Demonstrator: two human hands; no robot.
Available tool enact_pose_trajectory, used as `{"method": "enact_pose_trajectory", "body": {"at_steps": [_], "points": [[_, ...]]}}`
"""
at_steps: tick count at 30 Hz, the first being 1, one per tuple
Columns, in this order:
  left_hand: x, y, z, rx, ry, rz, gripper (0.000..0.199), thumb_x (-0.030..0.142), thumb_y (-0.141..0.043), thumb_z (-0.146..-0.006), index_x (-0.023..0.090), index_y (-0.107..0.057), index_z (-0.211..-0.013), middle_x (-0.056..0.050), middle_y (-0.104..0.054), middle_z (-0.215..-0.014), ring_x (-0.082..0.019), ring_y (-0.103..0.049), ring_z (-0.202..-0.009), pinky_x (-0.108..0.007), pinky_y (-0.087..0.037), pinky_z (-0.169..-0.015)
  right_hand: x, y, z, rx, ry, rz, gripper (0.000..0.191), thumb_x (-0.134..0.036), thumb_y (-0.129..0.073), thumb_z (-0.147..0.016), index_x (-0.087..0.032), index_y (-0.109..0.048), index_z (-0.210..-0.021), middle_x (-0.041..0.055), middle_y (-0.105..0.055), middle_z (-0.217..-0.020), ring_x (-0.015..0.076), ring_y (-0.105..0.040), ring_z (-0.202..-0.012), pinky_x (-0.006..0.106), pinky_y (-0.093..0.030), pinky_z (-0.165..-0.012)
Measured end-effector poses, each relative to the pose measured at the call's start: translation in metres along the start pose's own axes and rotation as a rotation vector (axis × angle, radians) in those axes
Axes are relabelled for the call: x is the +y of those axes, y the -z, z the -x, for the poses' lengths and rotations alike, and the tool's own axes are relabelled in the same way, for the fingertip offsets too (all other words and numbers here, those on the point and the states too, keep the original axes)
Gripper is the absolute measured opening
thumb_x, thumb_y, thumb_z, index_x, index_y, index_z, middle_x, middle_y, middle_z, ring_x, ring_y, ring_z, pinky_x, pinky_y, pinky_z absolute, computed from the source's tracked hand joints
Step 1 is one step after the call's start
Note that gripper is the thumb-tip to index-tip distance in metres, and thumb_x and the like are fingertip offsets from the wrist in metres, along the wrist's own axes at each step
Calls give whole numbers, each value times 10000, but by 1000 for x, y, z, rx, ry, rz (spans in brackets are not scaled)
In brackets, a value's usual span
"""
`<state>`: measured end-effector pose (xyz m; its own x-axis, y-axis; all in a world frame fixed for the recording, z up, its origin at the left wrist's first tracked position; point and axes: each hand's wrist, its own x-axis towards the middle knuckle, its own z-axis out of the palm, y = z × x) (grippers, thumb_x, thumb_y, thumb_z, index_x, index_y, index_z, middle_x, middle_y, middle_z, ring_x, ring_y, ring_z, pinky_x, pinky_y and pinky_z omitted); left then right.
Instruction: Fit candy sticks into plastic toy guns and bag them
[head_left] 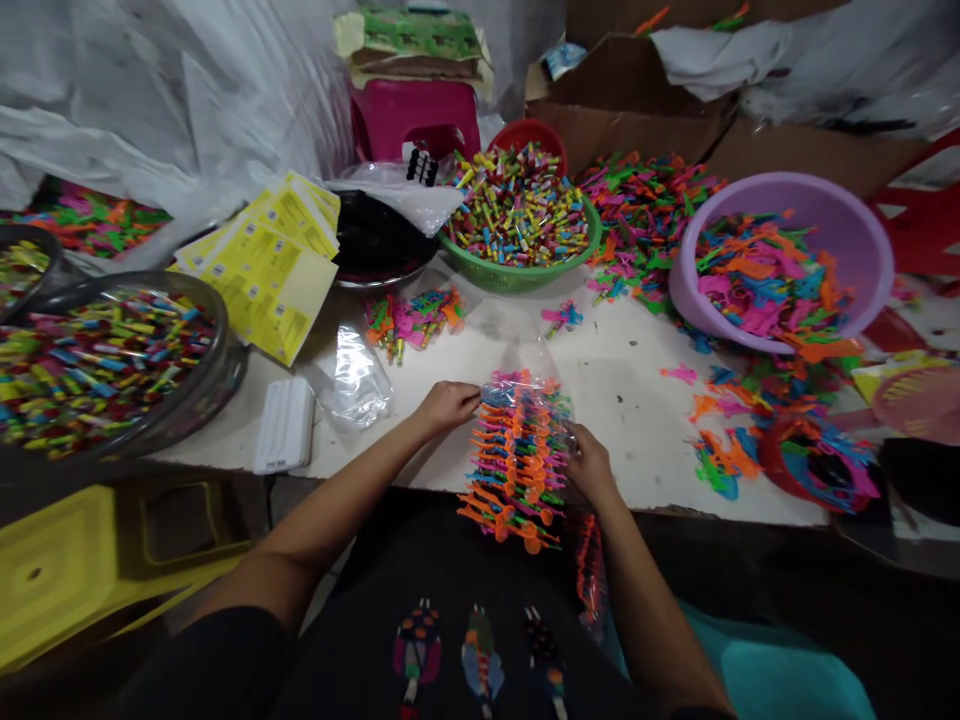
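Note:
At the table's front edge lies a stack of small orange, pink, blue and green plastic pieces (517, 470) in rows, some with round ends. A clear plastic bag (517, 340) covers its far part, and the bag's far end spreads over the table. My left hand (450, 405) pinches the bag's left edge with closed fingers. On the other side, my right hand (590, 465) is closed on the bag's right edge, its fingertips partly hidden. Another clear plastic bag (356, 375) lies flat to the left of my left hand.
Candy-like coloured tubes fill a green basin (517, 270) and a dark basin (225, 330). A purple basin (780, 200) holds loose plastic pieces, with more scattered around it. Yellow printed sheets (270, 280) and a white box-shaped device (285, 425) are on the left.

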<state>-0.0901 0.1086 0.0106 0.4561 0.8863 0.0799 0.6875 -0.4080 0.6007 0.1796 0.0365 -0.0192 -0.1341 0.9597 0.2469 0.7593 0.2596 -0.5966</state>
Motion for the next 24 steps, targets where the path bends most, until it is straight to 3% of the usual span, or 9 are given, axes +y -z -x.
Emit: {"method": "enact_pose_trajectory", "body": {"at_steps": [2,7,13,19,24], "points": [[-1,0,4,26,-6,-7,242,227,-406,-797,199,-592,-646,-8,-619,-650,-113,-562,-630,-203,-389,-632,-3,-1,-2,19,7,-11,209,-273,-416,-790,-197,-584,-888,70,-634,-847,177,-596,-771,309,-480,-690],[-11,-11,30,142,-4,24,261,245,-358,-839,189,-601,-761,-26,-633,-710,-111,-567,-656,-200,-398,-651,-15,10,0,9,47,-48,240,-283,-383,-844,-204,-588,-746,52,-610,-721,156,-583,-697,278,-466,-654],[-10,-15,63,100,-64,-34,243,249,-359,-841,181,-582,-774,-26,-615,-687,-106,-557,-627,-194,-396,-596,-22,21,14,-46,136,-52,230,-258,-388,-851,-200,-572,-726,40,-586,-663,140,-561,-633,261,-452,-598],[-1,-10,50,172,39,-90,161,293,-445,-808,179,-559,-803,-8,-617,-715,-98,-558,-624,-193,-389,-582,-31,19,6,93,107,19,106,-218,-458,-822,-184,-554,-850,21,-583,-681,105,-522,-551,224,-429,-545],[2,-8,54,166,-79,-204,232,219,-380,-831,177,-536,-665,-5,-574,-617,-98,-527,-576,-199,-360,-550,-36,28,10,22,194,110,156,-179,-424,-839,-180,-549,-747,20,-549,-629,110,-509,-588,223,-401,-580]]}}
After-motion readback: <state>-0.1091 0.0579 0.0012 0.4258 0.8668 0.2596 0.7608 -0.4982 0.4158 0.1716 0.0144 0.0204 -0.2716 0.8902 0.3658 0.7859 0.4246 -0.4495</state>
